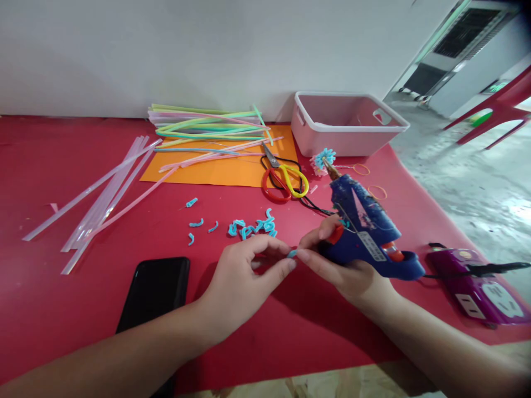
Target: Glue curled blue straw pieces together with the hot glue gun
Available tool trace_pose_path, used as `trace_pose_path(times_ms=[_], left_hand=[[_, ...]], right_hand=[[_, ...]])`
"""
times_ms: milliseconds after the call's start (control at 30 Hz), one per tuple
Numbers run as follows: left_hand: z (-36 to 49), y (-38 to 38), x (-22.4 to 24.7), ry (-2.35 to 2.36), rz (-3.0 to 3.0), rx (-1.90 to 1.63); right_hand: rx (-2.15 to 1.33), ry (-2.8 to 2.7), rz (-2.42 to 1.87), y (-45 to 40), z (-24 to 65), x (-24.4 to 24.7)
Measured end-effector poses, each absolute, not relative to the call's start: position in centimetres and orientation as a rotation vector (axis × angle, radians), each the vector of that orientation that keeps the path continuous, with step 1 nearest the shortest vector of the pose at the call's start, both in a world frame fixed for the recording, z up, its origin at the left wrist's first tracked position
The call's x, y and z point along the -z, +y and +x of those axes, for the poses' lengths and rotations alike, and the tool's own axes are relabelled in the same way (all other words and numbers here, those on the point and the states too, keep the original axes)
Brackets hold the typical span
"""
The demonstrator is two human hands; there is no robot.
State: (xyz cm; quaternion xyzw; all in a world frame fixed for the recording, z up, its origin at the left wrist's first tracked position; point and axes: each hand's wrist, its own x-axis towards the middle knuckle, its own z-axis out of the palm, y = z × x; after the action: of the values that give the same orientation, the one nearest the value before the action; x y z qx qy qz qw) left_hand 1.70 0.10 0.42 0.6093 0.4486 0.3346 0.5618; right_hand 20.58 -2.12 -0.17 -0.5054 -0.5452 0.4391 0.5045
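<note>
The left hand [238, 284] and right hand [352, 279] pinch a small blue piece [292, 254] at centre, the right also cradling a glue gun [359, 204], nozzle [332, 170] toward eleven o'clock, apparently for safety, loose blue pieces [269, 225] handy at ten.

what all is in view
glue gun: one, blue, right
fuzzy bits: several, blue, centre
flower: one, blue-pink, behind nozzle
scissors: one, red-yellow, centre
sheet: one, orange, back
fuzzy stems: many, mixed, back
plastic sticks: several, clear, left
phone: one, black, front
basket: one, pink, back
bands: two, orange, right
power strip: one, purple, right
cords: several, black, right
chair: one, red, background
appliance: one, grey, background
table: one, red, underneath
wall: one, grey, back
left hand: one, centre
right hand: one, centre right
</note>
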Motion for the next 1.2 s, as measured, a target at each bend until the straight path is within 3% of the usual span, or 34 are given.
trace_pose_path(times_ms=[600, 933, 1200], left_hand=[[1.7, -0.1, -0.7, 1.077, 1.352, -0.829], [1.4, 1.1, -0.9, 0.826, 0.714, -0.841], [1.3, 1.1, -0.8, 0.713, 0.619, -0.825]], right_hand=[[-1.102, -1.156, -1.205, -2.1, 20.0, -0.4], [-0.668, -1.739, -1.271, -2.6, 23.6, 0.3], [-0.754, -1.962, -1.276, -2.3, 23.9, -0.4]])
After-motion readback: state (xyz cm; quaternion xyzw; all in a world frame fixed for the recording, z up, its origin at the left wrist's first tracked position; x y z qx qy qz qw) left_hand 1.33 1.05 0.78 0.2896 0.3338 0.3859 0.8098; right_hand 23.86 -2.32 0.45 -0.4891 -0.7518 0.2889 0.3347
